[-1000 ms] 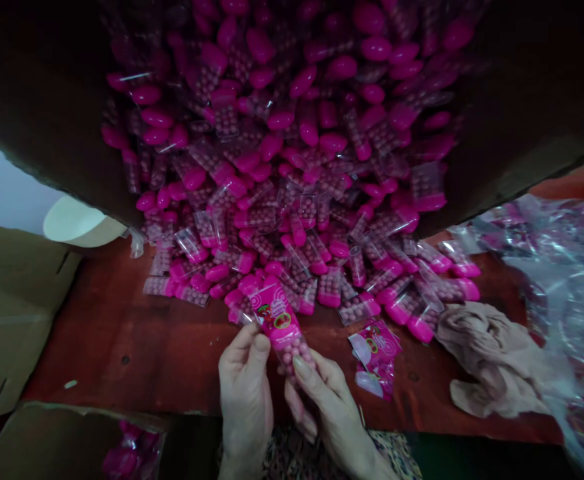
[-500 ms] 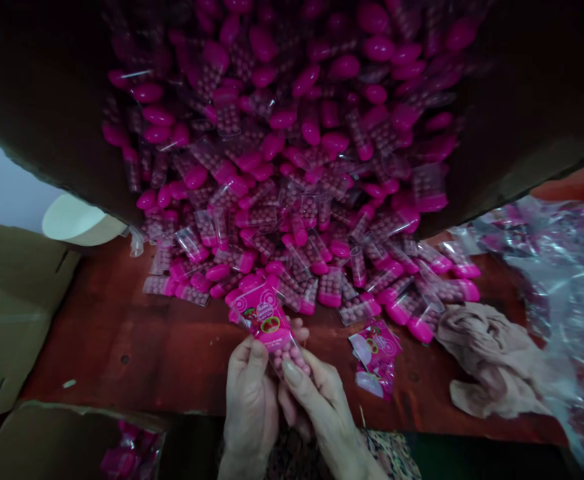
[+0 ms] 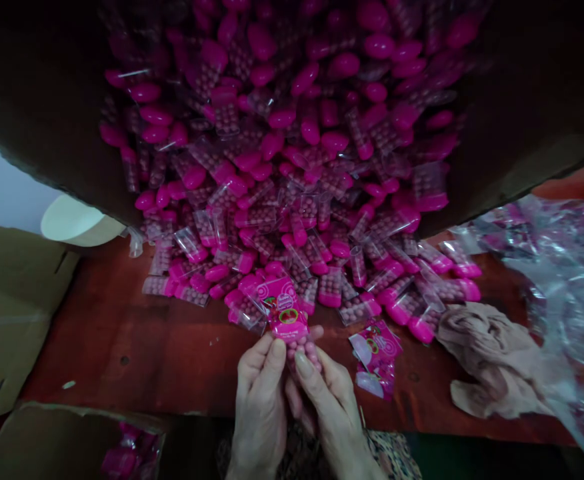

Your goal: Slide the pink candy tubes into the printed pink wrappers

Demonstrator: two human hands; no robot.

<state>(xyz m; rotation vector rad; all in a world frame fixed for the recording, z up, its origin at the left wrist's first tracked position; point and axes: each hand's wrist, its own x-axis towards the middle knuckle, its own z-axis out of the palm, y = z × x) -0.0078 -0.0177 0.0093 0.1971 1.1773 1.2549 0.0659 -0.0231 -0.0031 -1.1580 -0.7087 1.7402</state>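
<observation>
Brown cardboard (image 3: 17,320) is seen at the far left, with pink pieces (image 3: 125,460) held in an open box (image 3: 62,433) below it. Beside it, a white bowl (image 3: 79,225) is set near the back of the reddish surface (image 3: 122,347). Across the middle, a large heap of clear, pink-capped containers (image 3: 297,220) filled with pink balls is spilled forward between dark walls. At its front edge, a pink-labelled container (image 3: 286,313) is held tilted: the lower end of its label is pinched by the left grip (image 3: 262,400), and its ball-filled end is pinched by the right grip (image 3: 329,403), thumb on top. Further right, printed pink labels (image 3: 378,350) are laid on the surface, followed by a crumpled beige cloth (image 3: 492,360) and clear plastic (image 3: 572,300).
</observation>
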